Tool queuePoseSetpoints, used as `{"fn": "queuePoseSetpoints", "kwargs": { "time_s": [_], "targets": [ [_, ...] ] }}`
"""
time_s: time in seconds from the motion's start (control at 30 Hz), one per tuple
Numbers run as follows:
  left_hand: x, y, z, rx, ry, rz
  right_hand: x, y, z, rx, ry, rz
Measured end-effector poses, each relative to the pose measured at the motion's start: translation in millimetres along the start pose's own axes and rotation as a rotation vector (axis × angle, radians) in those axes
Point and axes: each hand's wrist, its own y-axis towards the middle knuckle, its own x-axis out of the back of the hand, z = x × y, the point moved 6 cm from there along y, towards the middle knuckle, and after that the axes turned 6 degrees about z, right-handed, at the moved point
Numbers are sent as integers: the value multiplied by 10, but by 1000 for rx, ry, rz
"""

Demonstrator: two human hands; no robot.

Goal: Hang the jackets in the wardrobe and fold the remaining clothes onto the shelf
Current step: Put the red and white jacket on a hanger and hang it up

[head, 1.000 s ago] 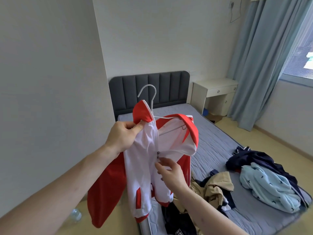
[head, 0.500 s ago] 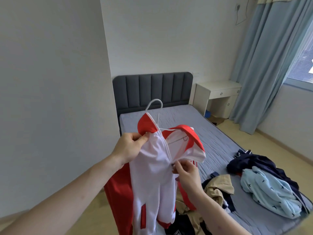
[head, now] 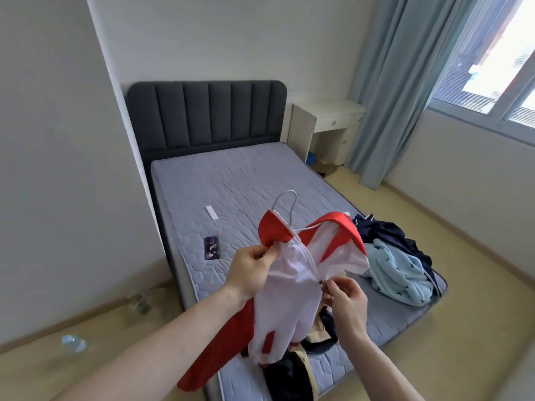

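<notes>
The jacket (head: 292, 287), on its hanger (head: 285, 201), now sits lower, over the near bed (head: 246, 180). The left hand (head: 251, 274) grasps the left front panel; the right hand (head: 346, 296) has climbed to pinch the zipper. Zipping is nearly done; hanging is probably next.

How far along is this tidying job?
Early, it seems. Done: the red and white jacket is on its white hanger. In hand: the left hand grips its front, and the right hand pinches the zipper. Left: hanging it, plus the light blue garment and dark clothes unfolded on the bed.
</notes>
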Motion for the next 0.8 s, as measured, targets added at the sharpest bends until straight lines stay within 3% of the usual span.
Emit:
{"fn": "queuePoseSetpoints", "kwargs": {
  "time_s": [0.2,0.33,0.47,0.8],
  "targets": [
    [-220,228,615,168,-196,-84,158,398,-28,36,-106,-23],
    [-248,487,1322,290,-283,-193,-37,825,-479,-24,-203,18],
    [-231,746,2395,482,-301,-299,-331,1287,-1358,-154,-311,97],
    [272,968,5578,751,65,-453,-1102,1998,-4126,-384,-483,359]
  ]
}}
